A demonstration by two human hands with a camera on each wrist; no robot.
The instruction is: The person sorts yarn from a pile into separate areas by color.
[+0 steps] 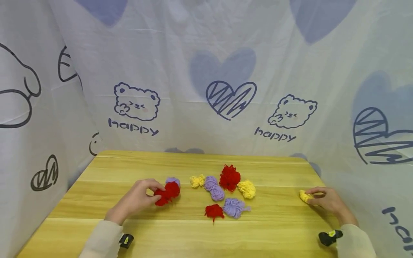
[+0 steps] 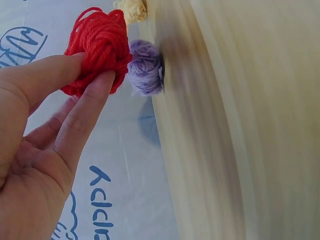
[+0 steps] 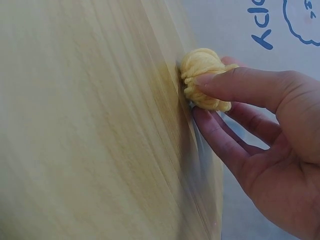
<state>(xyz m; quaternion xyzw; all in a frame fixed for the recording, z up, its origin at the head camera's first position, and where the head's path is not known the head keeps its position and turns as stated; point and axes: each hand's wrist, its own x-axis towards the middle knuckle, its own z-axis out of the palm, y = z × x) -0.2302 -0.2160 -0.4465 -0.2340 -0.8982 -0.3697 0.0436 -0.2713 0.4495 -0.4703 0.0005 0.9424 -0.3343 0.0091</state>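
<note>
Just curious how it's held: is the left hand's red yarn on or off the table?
Off: in the left wrist view, the left hand pinches the red yarn, with backdrop between it and the tabletop.

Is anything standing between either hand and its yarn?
Nothing visible is: the left hand pinches a red bundle and the right hand a yellow bundle directly. A purple bundle lies just beyond the red one, on the side away from that hand.
</note>
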